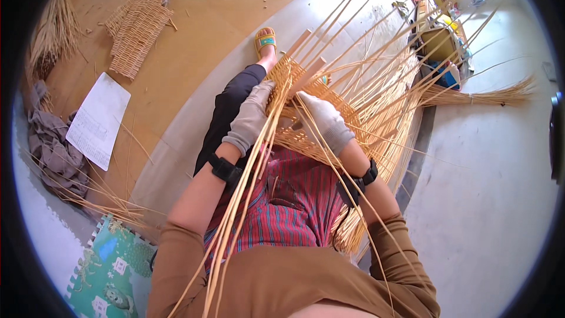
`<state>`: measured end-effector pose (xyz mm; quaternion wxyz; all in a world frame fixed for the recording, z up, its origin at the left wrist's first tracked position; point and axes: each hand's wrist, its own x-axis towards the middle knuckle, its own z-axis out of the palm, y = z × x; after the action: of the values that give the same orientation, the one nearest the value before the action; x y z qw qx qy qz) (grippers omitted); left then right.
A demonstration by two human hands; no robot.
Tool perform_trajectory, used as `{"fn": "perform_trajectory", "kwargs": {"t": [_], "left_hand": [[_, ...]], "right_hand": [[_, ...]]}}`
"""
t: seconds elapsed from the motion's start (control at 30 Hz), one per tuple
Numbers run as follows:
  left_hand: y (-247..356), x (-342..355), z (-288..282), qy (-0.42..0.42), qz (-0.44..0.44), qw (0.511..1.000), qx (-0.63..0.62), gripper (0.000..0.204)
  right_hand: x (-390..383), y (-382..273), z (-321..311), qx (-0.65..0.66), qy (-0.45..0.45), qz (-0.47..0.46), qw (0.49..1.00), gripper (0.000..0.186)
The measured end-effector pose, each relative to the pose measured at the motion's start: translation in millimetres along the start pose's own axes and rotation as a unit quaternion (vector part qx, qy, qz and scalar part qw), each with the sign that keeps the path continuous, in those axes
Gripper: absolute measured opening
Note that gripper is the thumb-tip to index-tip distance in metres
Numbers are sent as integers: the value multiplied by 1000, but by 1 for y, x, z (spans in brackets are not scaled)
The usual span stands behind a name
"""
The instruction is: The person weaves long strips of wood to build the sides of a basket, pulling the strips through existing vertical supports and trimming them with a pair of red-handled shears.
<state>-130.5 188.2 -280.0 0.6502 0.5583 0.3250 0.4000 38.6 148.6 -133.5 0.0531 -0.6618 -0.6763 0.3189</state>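
Note:
A half-woven wicker basket (344,109) rests above my lap, tilted, with long loose wicker strands (250,168) trailing toward me and others fanning out to the far right. Two flat wooden sticks (308,76) stand up from its weave. In a pale knitted glove, my left hand (254,111) is closed on the basket's left edge, fingertips hidden behind the weave. My right hand (322,119), gloved too, is closed at the basket's near side, its thumb against strands that run down past my forearm. The undersides of the right fingers are hidden.
A flat woven wicker piece (138,38) and a printed sheet (100,119) lie at left, near a grey cloth (52,141) and a wicker bundle (57,32). More long wicker (471,95) lies right, beside a cluttered container (441,47). A foam mat (112,268) is lower left.

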Motion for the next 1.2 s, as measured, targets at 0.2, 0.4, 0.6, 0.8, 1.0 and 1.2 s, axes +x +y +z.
{"fn": "perform_trajectory", "kwargs": {"t": [0.2, 0.4, 0.6, 0.8, 1.0, 1.2], "left_hand": [[53, -9, 5, -6, -78, 980, -184, 83], [74, -3, 5, -39, -16, 991, 131, 70], [21, -1, -4, -3, -5, 998, 62, 83], [29, -3, -3, -85, -89, 990, 65, 68], [32, -6, 0, -70, -56, 993, 72, 62], [63, -7, 11, -71, -156, 985, 35, 64]], "right_hand": [[-5, -4, -7, -78, -20, -26, 996, 52], [-16, 4, 13, -214, 90, -87, 969, 38], [-77, 5, 89, 1, 296, -143, 944, 54], [-137, 38, 97, 3, 295, 44, 955, 38], [-124, 32, 51, 141, 318, 119, 930, 53], [-85, 51, 73, 204, 308, 132, 920, 55]]}}
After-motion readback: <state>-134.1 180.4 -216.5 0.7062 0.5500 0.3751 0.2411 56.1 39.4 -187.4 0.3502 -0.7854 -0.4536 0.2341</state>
